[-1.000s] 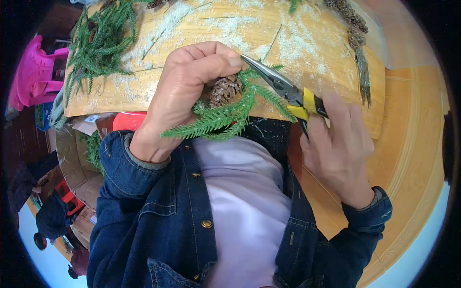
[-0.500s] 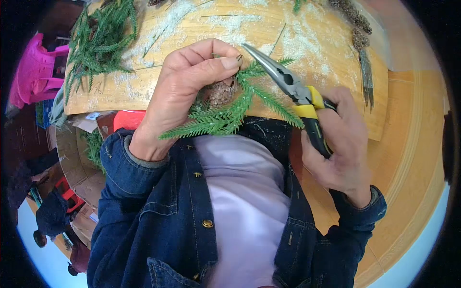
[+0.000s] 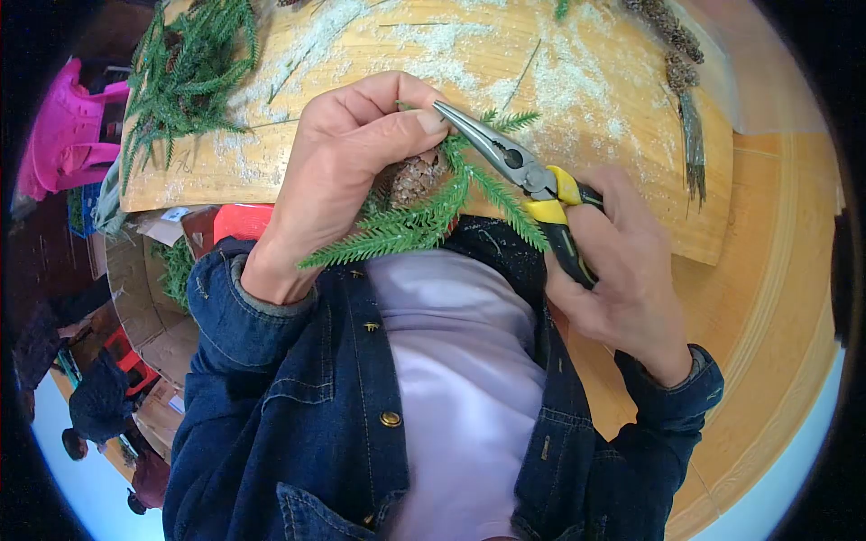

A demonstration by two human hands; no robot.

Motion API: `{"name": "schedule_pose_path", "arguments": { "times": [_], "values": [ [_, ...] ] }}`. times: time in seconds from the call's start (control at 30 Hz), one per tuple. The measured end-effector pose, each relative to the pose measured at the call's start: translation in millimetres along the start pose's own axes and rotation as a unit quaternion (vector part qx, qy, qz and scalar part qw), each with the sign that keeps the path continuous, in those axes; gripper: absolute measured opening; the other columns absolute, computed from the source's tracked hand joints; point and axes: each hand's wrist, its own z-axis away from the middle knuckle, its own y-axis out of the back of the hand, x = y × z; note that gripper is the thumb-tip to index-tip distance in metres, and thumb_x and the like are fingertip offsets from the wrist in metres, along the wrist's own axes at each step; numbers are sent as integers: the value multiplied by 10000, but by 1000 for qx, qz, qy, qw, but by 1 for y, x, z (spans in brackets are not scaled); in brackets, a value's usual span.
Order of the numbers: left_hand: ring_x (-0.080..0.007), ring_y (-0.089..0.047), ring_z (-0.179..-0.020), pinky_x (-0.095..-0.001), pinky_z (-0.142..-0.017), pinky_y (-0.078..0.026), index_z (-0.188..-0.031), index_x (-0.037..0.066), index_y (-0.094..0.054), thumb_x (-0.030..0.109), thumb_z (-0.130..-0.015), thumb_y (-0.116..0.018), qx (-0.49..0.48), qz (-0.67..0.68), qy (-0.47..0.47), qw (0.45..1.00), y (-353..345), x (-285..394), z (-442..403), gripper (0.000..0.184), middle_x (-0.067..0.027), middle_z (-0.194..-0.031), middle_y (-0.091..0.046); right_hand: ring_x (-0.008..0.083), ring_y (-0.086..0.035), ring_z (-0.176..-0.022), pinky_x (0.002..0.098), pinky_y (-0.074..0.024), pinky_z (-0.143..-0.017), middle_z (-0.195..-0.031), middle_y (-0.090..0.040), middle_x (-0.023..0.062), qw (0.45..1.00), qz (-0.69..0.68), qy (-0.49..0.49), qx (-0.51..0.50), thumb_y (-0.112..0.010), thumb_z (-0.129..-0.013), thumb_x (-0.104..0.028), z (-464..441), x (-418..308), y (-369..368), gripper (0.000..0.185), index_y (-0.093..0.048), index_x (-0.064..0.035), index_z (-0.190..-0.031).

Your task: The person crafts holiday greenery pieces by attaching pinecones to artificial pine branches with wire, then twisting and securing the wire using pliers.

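Note:
Between thumb and forefinger, my left hand (image 3: pixel 361 149) pinches the top of a green artificial pine sprig (image 3: pixel 410 227). A brown pine cone (image 3: pixel 418 180) sits among its needles, partly behind the hand. My right hand (image 3: pixel 622 270) is wrapped round the yellow-and-black handles of long-nose pliers (image 3: pixel 519 167). Their pointed jaws reach to my left thumb tip, at the top of the sprig. Whether the jaws grip anything there I cannot tell.
White granules lie scattered over the wooden table (image 3: pixel 334 185). At its left is a pile of green sprigs (image 3: pixel 189 81); at its right, pine cones (image 3: pixel 663 27) and a bundle of thin wires (image 3: pixel 691 149). A cardboard box (image 3: pixel 149 288) and pink chair (image 3: pixel 68 135) stand left. Other people are at lower left.
My right hand has brought the pliers leftward, their tips now at my left thumb. A short dark wire end seen by that thumb before is now hidden. My left hand stays nearly still.

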Motion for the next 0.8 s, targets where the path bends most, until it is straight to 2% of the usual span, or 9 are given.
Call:
{"name": "schedule_pose_path", "arguments": {
  "times": [0.1, 0.2, 0.23, 0.33, 0.37, 0.47, 0.53, 0.6, 0.8],
  "values": [
    [-61, -561, -629, -193, -593, -461, -964, -18, -590, 42, -842, -558, -9, -9, -6, 1000, -2, 2, 3, 139, -32, -774, -621, 327, -508, -890, 359, -411, -781, -971, -518, 192, 994, -105, -8, 2, -650, -651, -43, 3, 7, 4, 251, -578, 19, -884],
    [-68, -559, -646, -195, -583, -447, -975, -16, -558, 14, -831, -524, -38, 10, -10, 999, 2, -4, 1, 151, -46, -803, -607, 302, -475, -930, 380, -368, -834, -972, -508, 171, 978, -206, -21, -28, -683, -648, -194, 5, 10, 13, 337, -587, 19, -891],
    [-71, -558, -654, -197, -578, -440, -980, -16, -541, 0, -825, -506, -54, 19, -12, 998, 3, -6, -1, 159, -53, -818, -599, 302, -475, -930, 380, -368, -834, -972, -508, 171, 978, -207, -23, -27, -683, -648, -194, 7, 11, 14, 337, -587, 19, -891],
    [-75, -535, -668, -196, -580, -419, -999, -5, -497, -23, -805, -483, -94, 55, -48, 993, 2, -14, -7, 195, -61, -843, -571, 276, -472, -919, 377, -353, -831, -972, -512, 152, 968, -241, -61, -33, -685, -619, -350, 9, 16, 14, 454, -605, 14, -879],
    [-77, -523, -675, -195, -581, -409, -1008, 1, -475, -35, -795, -472, -112, 73, -66, 989, 3, -15, -8, 216, -65, -855, -556, 276, -472, -919, 377, -353, -831, -972, -512, 152, 968, -242, -61, -34, -685, -619, -350, 8, 17, 15, 454, -605, 14, -879],
    [-111, -500, -700, -214, -585, -420, -1005, 29, -421, -2, -751, -477, -127, 75, -67, 987, 5, -16, -11, 261, -61, -863, -490, 269, -449, -873, 321, -355, -789, -924, -456, 139, 953, -285, -9, -105, -694, -640, -164, 4, 22, 26, 347, -577, 27, -904],
    [-128, -489, -713, -223, -586, -426, -1003, 44, -394, 15, -729, -480, -134, 76, -69, 986, 6, -17, -12, 288, -59, -867, -457, 267, -445, -863, 321, -354, -780, -914, -449, 135, 946, -303, -19, -109, -692, -642, -167, 4, 21, 27, 341, -576, 26, -898],
    [-94, -444, -685, -210, -588, -383, -1022, 26, -422, -31, -745, -467, -141, 89, -81, 983, 6, -18, -12, 286, -41, -827, -470, 263, -437, -843, 323, -351, -763, -895, -434, 128, 933, -338, -38, -114, -690, -647, -172, 4, 21, 27, 331, -573, 26, -885],
    [-73, -413, -670, -197, -589, -338, -1037, 24, -436, -54, -752, -464, -145, 79, -83, 983, 5, -20, -13, 297, -24, -801, -467, 253, -431, -824, 324, -344, -738, -867, -426, 117, 939, -318, -33, -129, -681, -647, -168, 1, 23, 29, 313, -564, 26, -863]
  ]
}}
